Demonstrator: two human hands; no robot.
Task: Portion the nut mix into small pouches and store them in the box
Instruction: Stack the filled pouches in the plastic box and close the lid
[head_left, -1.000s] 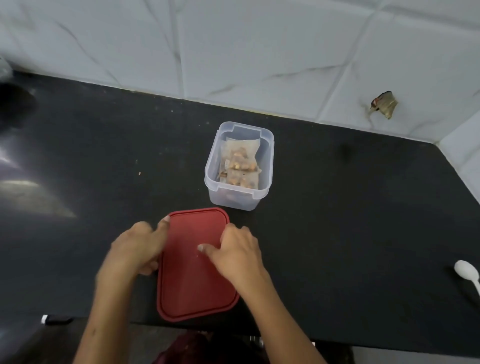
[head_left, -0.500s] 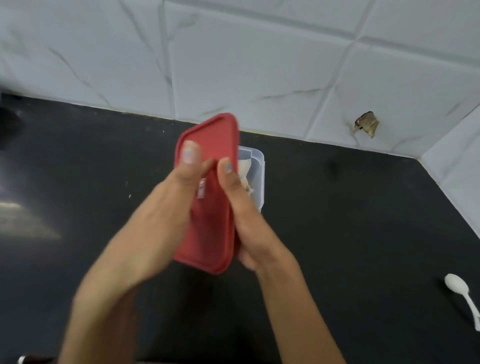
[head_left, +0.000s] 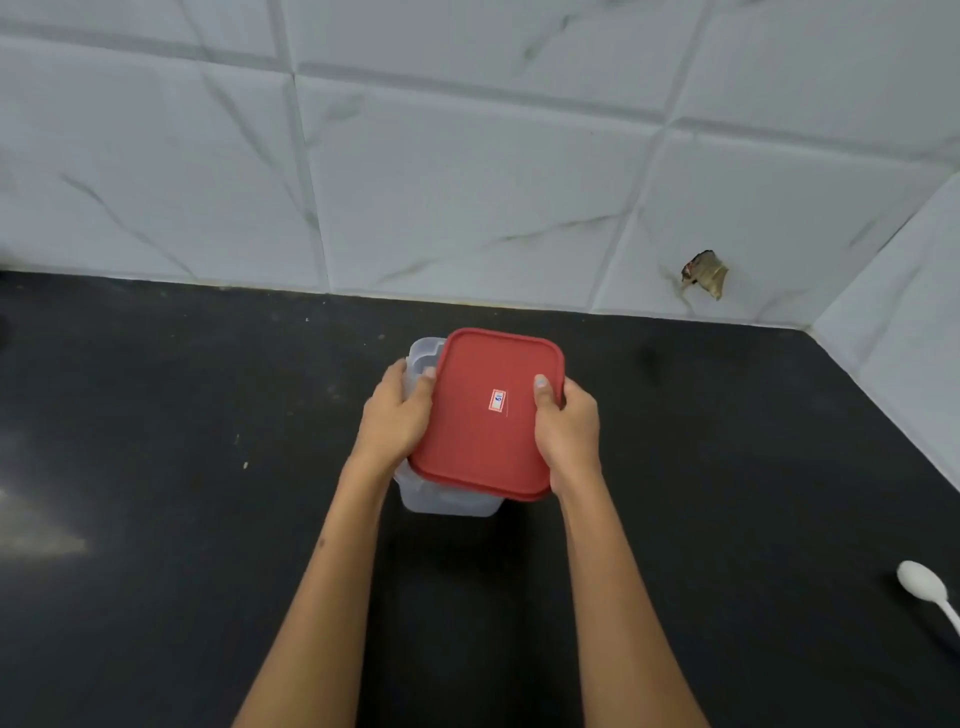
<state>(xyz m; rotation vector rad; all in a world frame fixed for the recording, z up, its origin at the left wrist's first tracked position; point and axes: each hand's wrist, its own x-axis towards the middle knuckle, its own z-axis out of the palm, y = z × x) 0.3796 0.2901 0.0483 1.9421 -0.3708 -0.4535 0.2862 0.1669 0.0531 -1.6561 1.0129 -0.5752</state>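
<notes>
A person lowers the red lid (head_left: 485, 415) onto the clear box (head_left: 420, 358) on the black bench (head_left: 156, 467); a second ago it lay flat on the bench, then was lifted upright. Left hand (head_left: 396, 415) and right hand (head_left: 567, 427) grip opposite lid edges with curled fingers. The lid sits askew, unsealed. The pouches are hidden beneath, so storing looks nearly finished.

This is a home kitchen. A black stone countertop (head_left: 156, 467) runs along a wall of large white marble-look tiles (head_left: 467, 197) and meets a second tiled wall at the corner on the right. A white plastic spoon (head_left: 922, 584) lies on the counter near its right edge. A clear plastic food box (head_left: 447, 501) with a red lid (head_left: 488, 415) stands on the counter, as for food storage.
</notes>
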